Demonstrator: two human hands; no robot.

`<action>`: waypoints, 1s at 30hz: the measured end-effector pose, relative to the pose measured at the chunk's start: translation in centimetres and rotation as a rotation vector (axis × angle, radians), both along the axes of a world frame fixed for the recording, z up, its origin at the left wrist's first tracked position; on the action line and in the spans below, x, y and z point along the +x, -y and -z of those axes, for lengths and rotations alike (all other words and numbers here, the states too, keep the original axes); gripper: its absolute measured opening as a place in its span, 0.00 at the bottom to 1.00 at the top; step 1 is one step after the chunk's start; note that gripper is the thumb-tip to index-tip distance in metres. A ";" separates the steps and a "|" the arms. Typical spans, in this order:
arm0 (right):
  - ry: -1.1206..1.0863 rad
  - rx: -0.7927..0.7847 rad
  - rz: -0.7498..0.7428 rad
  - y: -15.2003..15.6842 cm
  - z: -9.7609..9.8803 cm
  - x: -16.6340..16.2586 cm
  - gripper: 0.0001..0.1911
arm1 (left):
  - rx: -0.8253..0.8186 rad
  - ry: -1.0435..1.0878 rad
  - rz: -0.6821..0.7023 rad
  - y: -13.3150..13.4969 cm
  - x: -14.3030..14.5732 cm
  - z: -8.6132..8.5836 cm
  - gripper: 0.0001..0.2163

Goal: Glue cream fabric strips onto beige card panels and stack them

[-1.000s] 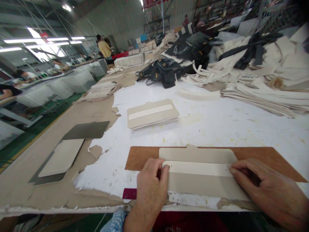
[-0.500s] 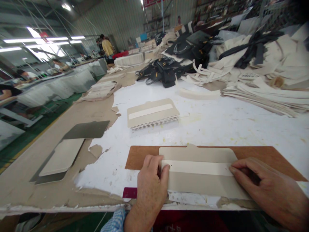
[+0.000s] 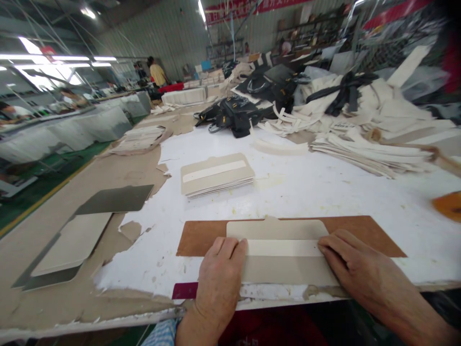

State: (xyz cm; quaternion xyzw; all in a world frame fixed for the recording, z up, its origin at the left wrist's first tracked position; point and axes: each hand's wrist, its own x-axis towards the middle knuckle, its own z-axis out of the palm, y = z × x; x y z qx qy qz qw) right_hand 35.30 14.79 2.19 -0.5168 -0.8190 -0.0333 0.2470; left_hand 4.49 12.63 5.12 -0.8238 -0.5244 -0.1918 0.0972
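While holding a long, flat, cream-white strip across a beige, round-cornered rectangular panel, grasps the left end under the curled fingers and thumb of the left hand and pinches the right end between thumb and bent forefinger of the right hand. Has the panel lying flat near the front edge of a white-surfaced desk, small tab pointing away. Leaves a tiny dark dot in view on the strip, just beside the right fingertips. Wears a blue-and-white checked sleeve on the left arm. Has a flat, reddish-brown rectangular board lying partly beneath the panel, jutting out on both sides, and a small maroon rectangular piece just beside the left wrist. Faces, farther in, a neat stack of beige tabbed panels, topped with a similar cream-white strip. Has dark olive-grey flat panels and pale beige flat panels overlapping on torn brown paper off to the left. Sees, at the right edge, a blurred orange object, too unclear to name. Looks out past these to a heap of black bag-like pieces with gold-coloured fittings, near layered off-white strips, and, well apart, to a co-worker in a yellow top
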 end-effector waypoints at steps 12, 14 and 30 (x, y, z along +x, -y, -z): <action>0.278 0.062 -0.079 2.6 -1.8 -0.4 0.29 | -0.159 -0.233 0.020 1.2 1.0 -0.4 0.15; 0.270 0.012 -0.043 2.7 -1.8 -0.4 0.27 | -0.104 -0.188 -0.015 1.2 1.2 -0.3 0.17; -0.110 0.154 0.028 2.9 2.8 2.1 0.21 | -0.008 0.208 -0.086 4.6 -1.5 2.4 0.22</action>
